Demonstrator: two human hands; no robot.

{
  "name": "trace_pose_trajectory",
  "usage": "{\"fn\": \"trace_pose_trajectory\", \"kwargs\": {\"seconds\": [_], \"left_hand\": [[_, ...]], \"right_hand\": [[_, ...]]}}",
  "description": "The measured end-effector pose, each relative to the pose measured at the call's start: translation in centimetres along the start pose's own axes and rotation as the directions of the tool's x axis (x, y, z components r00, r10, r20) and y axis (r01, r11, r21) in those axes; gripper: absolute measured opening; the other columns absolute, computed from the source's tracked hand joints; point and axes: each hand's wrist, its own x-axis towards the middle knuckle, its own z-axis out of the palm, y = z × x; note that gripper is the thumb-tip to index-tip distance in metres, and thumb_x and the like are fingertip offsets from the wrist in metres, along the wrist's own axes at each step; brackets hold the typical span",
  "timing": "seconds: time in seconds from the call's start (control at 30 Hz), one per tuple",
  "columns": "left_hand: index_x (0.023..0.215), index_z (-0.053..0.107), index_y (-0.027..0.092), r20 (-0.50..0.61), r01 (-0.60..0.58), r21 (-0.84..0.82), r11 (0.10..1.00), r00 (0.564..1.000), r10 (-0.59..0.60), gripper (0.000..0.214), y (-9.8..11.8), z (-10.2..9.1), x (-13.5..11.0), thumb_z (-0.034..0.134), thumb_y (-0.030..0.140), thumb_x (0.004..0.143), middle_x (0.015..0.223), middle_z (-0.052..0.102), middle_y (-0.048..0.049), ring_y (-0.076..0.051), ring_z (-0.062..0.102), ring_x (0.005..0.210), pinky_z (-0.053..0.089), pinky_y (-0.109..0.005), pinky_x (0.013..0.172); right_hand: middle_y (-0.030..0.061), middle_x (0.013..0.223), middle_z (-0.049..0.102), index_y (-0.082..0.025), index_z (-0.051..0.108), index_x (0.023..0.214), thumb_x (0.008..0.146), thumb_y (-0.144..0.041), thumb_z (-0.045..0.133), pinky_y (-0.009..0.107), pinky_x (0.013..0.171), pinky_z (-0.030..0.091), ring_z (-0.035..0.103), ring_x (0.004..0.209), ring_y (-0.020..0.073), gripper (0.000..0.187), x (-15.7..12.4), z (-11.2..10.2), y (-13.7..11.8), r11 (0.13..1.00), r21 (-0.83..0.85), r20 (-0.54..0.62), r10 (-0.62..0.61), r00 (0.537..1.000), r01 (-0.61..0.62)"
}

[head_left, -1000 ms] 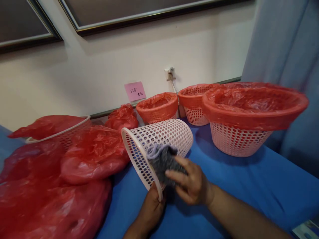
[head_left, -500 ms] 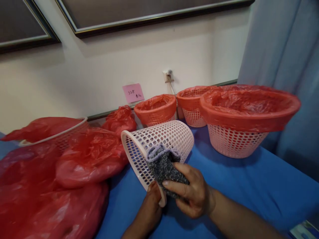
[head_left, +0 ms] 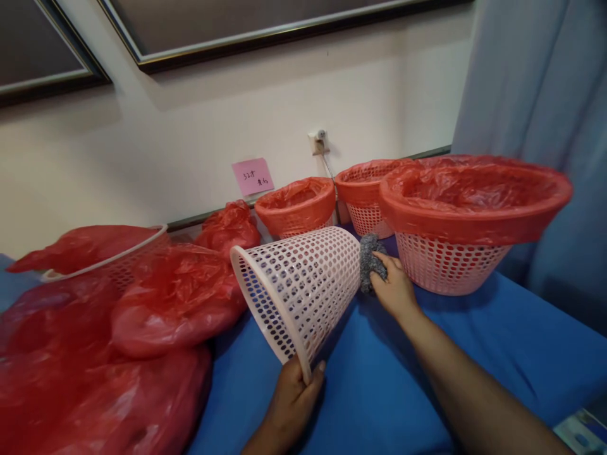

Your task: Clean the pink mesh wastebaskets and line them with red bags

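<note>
A pale pink perforated plastic wastebasket [head_left: 308, 272] lies tilted on its side above the blue cloth, its open mouth facing left. My left hand [head_left: 294, 398] grips its rim at the lower edge, thumb on the outside. Bunched in my right hand [head_left: 393, 287] is a dark grey fuzzy cloth [head_left: 372, 259], pressed against the basket's base at the right end. Part of the cloth is hidden behind the fingers.
Baskets lined with red bags stand behind: a small one [head_left: 296, 205], another [head_left: 365, 196], and a wide one [head_left: 455, 265] close to my right hand. Red plastic bags [head_left: 175, 303] heap on the left, beside a bagged basket [head_left: 137, 253]. Blue cloth [head_left: 393, 379] covers the table.
My right hand has moved the cloth from the basket's side near the rim, rightward and up to its base. The left hand still holds the rim, its thumb now showing.
</note>
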Motion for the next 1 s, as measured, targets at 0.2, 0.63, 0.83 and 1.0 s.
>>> {"fn": "trace_pose_trajectory", "kwargs": {"seconds": [0.2, 0.63, 0.83, 1.0], "left_hand": [[0.145, 0.061, 0.025, 0.035, -0.17, 0.141, 0.975, 0.985, 0.166, 0.045, -2.2, 0.0, 0.1, 0.051, 0.038, 0.103, 0.149, 0.062, -0.0106, -0.032, 0.052, 0.143, 0.041, -0.055, 0.12], [0.143, 0.064, 0.032, 0.092, -0.217, 0.279, 0.935, 0.976, 0.199, 0.045, -1.9, -0.5, 0.6, 0.051, 0.025, 0.1, 0.148, 0.064, -0.0055, -0.031, 0.053, 0.143, 0.039, -0.054, 0.122], [0.137, 0.068, 0.03, 0.091, -0.18, 0.23, 0.956, 0.982, 0.163, 0.04, -0.6, -0.3, 0.7, 0.059, 0.034, 0.098, 0.14, 0.069, -0.0083, -0.033, 0.059, 0.136, 0.044, -0.054, 0.118], [0.134, 0.068, 0.022, 0.01, -0.069, 0.073, 0.995, 0.998, 0.068, 0.042, 1.5, -0.5, 0.4, 0.061, 0.044, 0.098, 0.133, 0.073, -0.0105, -0.03, 0.07, 0.12, 0.056, -0.045, 0.107]], "right_hand": [[0.0125, 0.15, 0.047, -0.026, 0.058, 0.141, 0.082, -0.02, 0.055, 0.046, 0.101, 0.058, 0.059, 0.13, 0.0289, 0.06, -5.3, -1.2, -4.4, 0.67, 0.264, 0.052, -0.728, 0.683, 0.694], [0.0182, 0.128, 0.062, -0.016, 0.066, 0.131, 0.084, -0.025, 0.055, 0.058, 0.108, 0.051, 0.064, 0.122, 0.0342, 0.049, 0.2, -0.7, -0.3, 0.997, 0.051, 0.006, -0.056, 0.998, 0.056], [0.0106, 0.148, 0.049, -0.027, 0.06, 0.137, 0.077, -0.019, 0.055, 0.042, 0.095, 0.06, 0.064, 0.121, 0.0264, 0.06, -5.1, -2.3, -5.7, 0.59, 0.389, 0.024, -0.774, 0.632, 0.707], [0.0114, 0.138, 0.057, -0.023, 0.063, 0.129, 0.075, -0.019, 0.054, 0.039, 0.087, 0.062, 0.068, 0.11, 0.0243, 0.055, -5.9, -1.8, -6.2, 0.497, 0.44, 0.014, -0.837, 0.548, 0.748]]}}
